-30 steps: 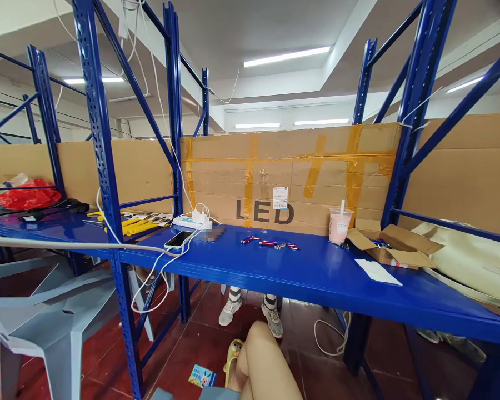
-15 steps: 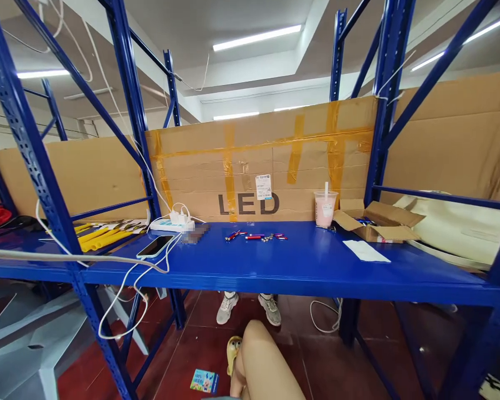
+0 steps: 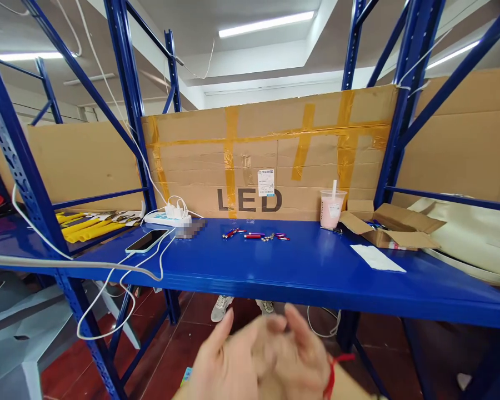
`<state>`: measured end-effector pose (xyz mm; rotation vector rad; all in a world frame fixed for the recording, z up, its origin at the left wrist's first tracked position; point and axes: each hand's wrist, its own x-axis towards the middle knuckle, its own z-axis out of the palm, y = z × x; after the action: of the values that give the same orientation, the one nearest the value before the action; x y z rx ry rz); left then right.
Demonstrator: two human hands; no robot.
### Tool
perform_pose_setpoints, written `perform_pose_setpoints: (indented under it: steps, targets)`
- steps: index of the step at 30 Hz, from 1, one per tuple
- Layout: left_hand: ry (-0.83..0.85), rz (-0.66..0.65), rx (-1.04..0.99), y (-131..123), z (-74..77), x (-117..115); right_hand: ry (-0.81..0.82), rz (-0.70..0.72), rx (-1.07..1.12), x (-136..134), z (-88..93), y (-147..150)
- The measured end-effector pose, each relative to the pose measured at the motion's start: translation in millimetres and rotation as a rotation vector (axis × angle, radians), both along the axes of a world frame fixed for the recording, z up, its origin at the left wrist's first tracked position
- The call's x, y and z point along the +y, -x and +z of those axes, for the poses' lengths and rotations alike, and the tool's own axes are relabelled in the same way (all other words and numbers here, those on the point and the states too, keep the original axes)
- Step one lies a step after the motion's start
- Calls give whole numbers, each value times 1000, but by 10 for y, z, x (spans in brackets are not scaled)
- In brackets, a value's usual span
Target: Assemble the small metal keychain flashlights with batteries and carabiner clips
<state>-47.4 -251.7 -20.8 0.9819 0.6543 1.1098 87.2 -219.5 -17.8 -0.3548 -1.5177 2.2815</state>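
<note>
Nearest: my left hand [image 3: 223, 361] and right hand [image 3: 306, 355], in front of the surface [image 3: 250, 266], overlapping at the middle, thumbs raised. Fingers: motion-blurred and bunched against one another; whether they hold anything, I cannot tell. At my right wrist: one red cord [image 3: 331, 375]. Low, beside my left hand: a blue card [image 3: 186, 375] on the floor, mostly hidden. Under the surface: two pale shoes [image 3: 222, 307], cut off above by the front edge.

Front edge: straight, running left to right just beyond my hands. At its left end: pale cables [image 3: 87, 264], looping over the edge. A broad blue strip lies between edge and parts, with a phone [image 3: 147, 241] to the left and a white paper [image 3: 377, 258] to the right.

Parts, well back: one red tube [image 3: 254, 236], long axis left to right, roughly parallel to the edge; left of it, a red cluster [image 3: 232, 233], slanting near-left to far-right; right of it, metal bits [image 3: 268, 238] and thin red pieces [image 3: 282, 237]. Which way each end points: too small to tell.

Farther: an open carton [image 3: 416, 240], contents partly hidden by flaps; a power strip [image 3: 166, 220], a pixelated patch beside it; a pink drink cup [image 3: 330, 212], upright. Farthest: a cardboard panel [image 3: 183, 166], lettered "LED".
</note>
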Motion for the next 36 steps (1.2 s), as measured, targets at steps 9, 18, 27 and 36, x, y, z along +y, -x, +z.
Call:
perform_pose_setpoints:
  steps: [9,18,27,36]
  targets:
    - [-844,457,763,154,525,1566,-24,-520,90,1548,667,-459]
    - [-666,543,1853,316,215,2618,305,-936,204,2126,662,23]
    - [-732,593,1975,283,240,2536,132,-959,12,2191,738,38]
    - [-763,746,2012,276,182,2489,-380,-1008,-364,2061,413,-128]
